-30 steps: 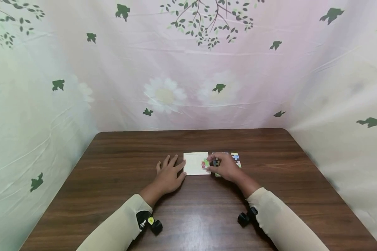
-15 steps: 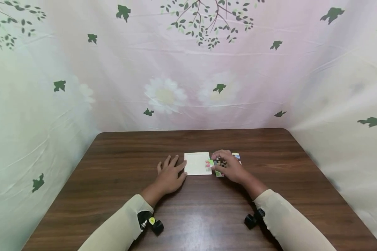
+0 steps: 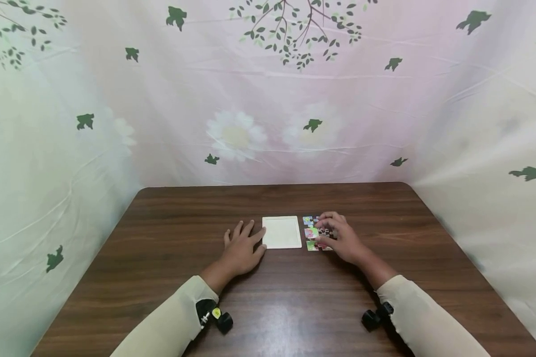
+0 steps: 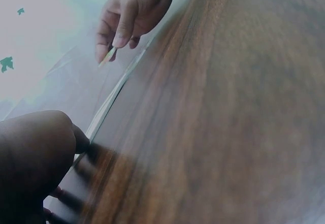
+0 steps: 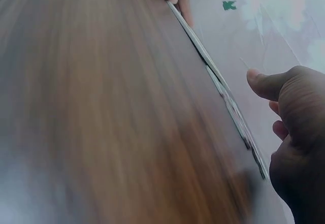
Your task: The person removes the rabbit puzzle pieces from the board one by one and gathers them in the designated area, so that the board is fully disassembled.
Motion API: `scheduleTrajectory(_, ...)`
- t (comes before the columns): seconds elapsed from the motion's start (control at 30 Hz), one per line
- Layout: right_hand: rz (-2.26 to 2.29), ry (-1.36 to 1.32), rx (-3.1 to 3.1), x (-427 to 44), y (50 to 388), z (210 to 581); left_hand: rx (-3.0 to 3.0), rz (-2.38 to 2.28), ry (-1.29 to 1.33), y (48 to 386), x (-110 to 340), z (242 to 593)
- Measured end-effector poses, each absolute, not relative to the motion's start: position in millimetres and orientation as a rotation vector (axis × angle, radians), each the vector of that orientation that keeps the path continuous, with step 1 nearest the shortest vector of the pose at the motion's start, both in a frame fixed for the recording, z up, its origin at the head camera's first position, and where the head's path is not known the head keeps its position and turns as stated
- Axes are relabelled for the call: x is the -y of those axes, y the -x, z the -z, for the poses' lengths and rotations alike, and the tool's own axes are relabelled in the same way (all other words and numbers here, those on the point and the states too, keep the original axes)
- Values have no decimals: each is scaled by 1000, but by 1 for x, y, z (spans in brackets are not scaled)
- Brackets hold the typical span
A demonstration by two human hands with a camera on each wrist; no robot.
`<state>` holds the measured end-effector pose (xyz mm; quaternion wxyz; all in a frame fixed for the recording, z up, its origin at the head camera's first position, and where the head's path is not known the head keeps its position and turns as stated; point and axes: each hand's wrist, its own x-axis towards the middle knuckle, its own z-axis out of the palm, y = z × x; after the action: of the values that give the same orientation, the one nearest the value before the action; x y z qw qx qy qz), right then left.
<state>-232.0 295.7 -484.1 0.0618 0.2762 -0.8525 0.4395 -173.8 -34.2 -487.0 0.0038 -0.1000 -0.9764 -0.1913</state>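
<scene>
My left hand (image 3: 237,252) lies with spread fingers at the left edge of a white puzzle frame (image 3: 282,232), its fingertip and thumb touching the rim. To the right, my right hand (image 3: 345,242) pinches a pink and green puzzle piece (image 3: 311,232) between thumb and fingers. That piece is raised above other colourful puzzle pieces (image 3: 312,246) on the table, which the hand partly covers. Edge-on in the left wrist view, the pinched piece (image 4: 107,56) looks like a thin yellowish strip. From the right wrist, the pieces (image 5: 236,115) form a thin line beyond the frame.
Everything rests on a dark brown wooden table (image 3: 183,213). A pale cloth backdrop (image 3: 268,99) printed with leaves, flowers and birds surrounds its back and sides. A small black camera (image 3: 371,320) is on the right wrist, another camera (image 3: 224,323) on the left.
My right hand has moved right, carrying the pink and green puzzle piece from over the white frame to over the other pieces. The left hand stays at the frame's edge.
</scene>
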Motion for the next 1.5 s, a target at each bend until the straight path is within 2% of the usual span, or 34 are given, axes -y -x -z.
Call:
scheduleTrajectory(0.8, -1246, -624, 2748, -371, 223, 485, 3060, 615, 313, 173, 33, 486)
scheduleTrajectory(1.5, -1197, -597, 2865, -377, 222, 485, 3056, 601, 316, 173, 34, 486)
